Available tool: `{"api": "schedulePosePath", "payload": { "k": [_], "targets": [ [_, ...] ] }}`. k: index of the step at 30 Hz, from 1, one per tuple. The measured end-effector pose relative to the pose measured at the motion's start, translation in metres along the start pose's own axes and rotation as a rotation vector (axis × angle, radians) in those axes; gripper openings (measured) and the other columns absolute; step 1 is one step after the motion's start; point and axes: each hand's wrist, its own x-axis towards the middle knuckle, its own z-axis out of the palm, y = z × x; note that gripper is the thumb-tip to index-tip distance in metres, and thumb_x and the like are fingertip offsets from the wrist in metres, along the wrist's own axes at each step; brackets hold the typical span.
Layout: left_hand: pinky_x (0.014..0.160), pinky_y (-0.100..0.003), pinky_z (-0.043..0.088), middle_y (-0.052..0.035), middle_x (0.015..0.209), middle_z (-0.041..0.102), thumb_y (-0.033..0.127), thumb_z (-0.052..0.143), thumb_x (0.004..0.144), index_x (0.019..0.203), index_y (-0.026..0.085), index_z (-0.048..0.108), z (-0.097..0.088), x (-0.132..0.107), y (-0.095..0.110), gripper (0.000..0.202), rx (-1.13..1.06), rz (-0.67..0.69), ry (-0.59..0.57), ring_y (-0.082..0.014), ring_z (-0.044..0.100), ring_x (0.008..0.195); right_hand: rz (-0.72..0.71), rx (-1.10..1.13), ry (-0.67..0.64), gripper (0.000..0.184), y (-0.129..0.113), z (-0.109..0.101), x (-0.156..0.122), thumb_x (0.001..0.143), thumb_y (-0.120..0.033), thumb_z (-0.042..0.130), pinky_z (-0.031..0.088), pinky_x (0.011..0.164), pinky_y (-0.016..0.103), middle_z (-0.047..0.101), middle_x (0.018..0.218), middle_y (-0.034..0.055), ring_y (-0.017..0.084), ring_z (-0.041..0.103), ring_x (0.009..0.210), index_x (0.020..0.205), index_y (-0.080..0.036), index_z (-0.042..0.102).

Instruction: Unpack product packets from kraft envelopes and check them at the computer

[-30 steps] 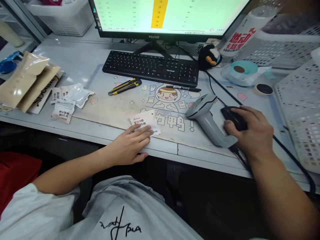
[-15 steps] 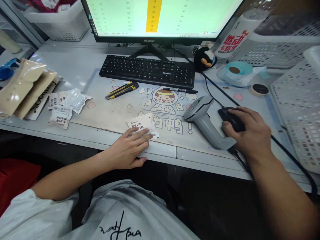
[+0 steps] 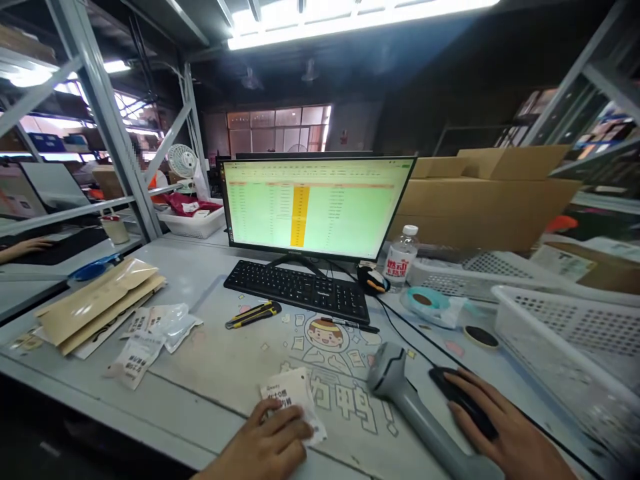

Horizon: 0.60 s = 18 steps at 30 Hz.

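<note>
My left hand [image 3: 273, 437] lies on a small white packet [image 3: 295, 390] at the desk's front edge. Its fingers are stretched over the packet's lower part and hide some of the dark print. A black computer mouse [image 3: 463, 400] is under my right hand [image 3: 515, 427], with the fingers laid along it. Just left of the mouse rests a grey barcode scanner [image 3: 415, 407], its head pointing away from me. Beyond it stand a black keyboard [image 3: 295, 287] and a monitor [image 3: 320, 207] showing a spreadsheet.
On the left lie several small packets [image 3: 145, 340] and tan envelopes [image 3: 100, 300]. Yellow-black cutters [image 3: 253, 315] and a black pen [image 3: 350, 325] sit below the keyboard. A bottle [image 3: 400, 260], teal tape roll [image 3: 425, 300] and white basket [image 3: 565, 353] stand right. At far left shows another person's hand [image 3: 25, 249].
My view has tilted up, so the whole monitor, shelving and ceiling light now show. My left hand stays on the packet and my right hand on the mouse.
</note>
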Motion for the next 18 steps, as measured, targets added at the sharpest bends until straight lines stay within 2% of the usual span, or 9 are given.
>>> {"api": "schedulePosePath", "payload": {
  "k": [4, 7, 12, 15, 18],
  "targets": [
    [0.115, -0.029, 0.039, 0.0057, 0.128, 0.075, 0.029, 0.059, 0.107, 0.088, 0.023, 0.068, 0.003, 0.002, 0.000, 0.022, -0.005, 0.000, 0.043, -0.0146, 0.061, 0.129, 0.039, 0.025, -0.003, 0.049, -0.001, 0.000, 0.003, 0.068, -0.065, 0.065, 0.065, 0.078, 0.063, 0.076, 0.119, -0.0110, 0.042, 0.075, 0.103, 0.115, -0.078, 0.063],
    [0.109, -0.030, 0.043, 0.0054, 0.126, 0.075, 0.030, 0.064, 0.104, 0.089, 0.023, 0.069, 0.006, 0.001, -0.001, 0.018, 0.024, 0.022, 0.022, -0.0159, 0.063, 0.125, 0.045, 0.042, 0.003, 0.050, -0.002, 0.001, 0.005, 0.066, -0.065, 0.065, 0.064, 0.081, 0.063, 0.076, 0.119, -0.0121, 0.043, 0.073, 0.106, 0.114, -0.080, 0.062],
    [0.109, -0.030, 0.042, 0.0050, 0.126, 0.076, 0.028, 0.062, 0.105, 0.089, 0.023, 0.068, 0.013, -0.001, -0.002, 0.018, 0.033, 0.030, 0.058, -0.0165, 0.063, 0.125, 0.040, 0.047, 0.017, 0.052, -0.004, 0.001, 0.007, 0.066, -0.063, 0.065, 0.063, 0.083, 0.066, 0.076, 0.119, -0.0142, 0.044, 0.073, 0.106, 0.114, -0.080, 0.061],
    [0.108, -0.030, 0.043, 0.0058, 0.125, 0.076, 0.029, 0.063, 0.105, 0.090, 0.023, 0.069, 0.012, -0.001, -0.002, 0.017, 0.036, 0.031, 0.038, -0.0156, 0.064, 0.124, 0.028, 0.039, 0.020, 0.052, -0.003, 0.002, 0.007, 0.066, -0.062, 0.065, 0.064, 0.084, 0.063, 0.076, 0.120, -0.0140, 0.043, 0.073, 0.106, 0.115, -0.080, 0.062],
    [0.109, -0.029, 0.043, 0.0071, 0.124, 0.076, 0.030, 0.062, 0.106, 0.090, 0.023, 0.069, 0.010, 0.001, -0.002, 0.018, 0.023, 0.006, 0.089, -0.0141, 0.064, 0.123, 0.019, 0.044, 0.022, 0.052, -0.002, 0.003, 0.007, 0.067, -0.062, 0.065, 0.064, 0.084, 0.064, 0.076, 0.121, -0.0138, 0.042, 0.074, 0.105, 0.116, -0.079, 0.062]
  ]
}}
